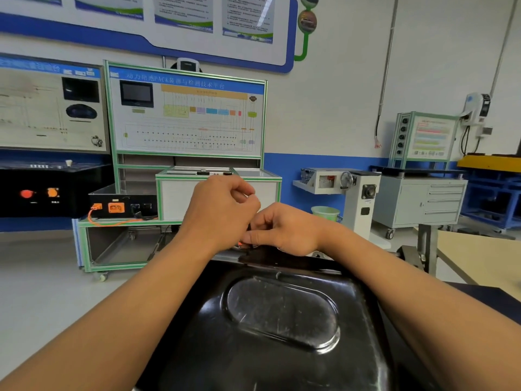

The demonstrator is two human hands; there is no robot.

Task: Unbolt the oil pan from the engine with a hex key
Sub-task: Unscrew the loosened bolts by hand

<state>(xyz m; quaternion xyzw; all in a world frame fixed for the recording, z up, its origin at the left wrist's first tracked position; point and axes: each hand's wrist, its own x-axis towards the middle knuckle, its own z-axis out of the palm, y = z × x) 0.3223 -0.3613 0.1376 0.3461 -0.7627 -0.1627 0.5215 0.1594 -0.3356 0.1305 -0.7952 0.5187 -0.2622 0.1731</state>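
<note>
L hand (222, 206), R hand (284, 231) grip hex key (249, 227) (at oil pan (282, 320) rim).

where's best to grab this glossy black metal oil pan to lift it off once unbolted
Take the glossy black metal oil pan by its long sloping sides, probably, one hand from each side: its top is smooth, with only a shallow oval recess.

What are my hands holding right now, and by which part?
Cannot be told: left hand and right hand curl together at the far rim of the oil pan, fingers hiding whatever they grip.
</note>
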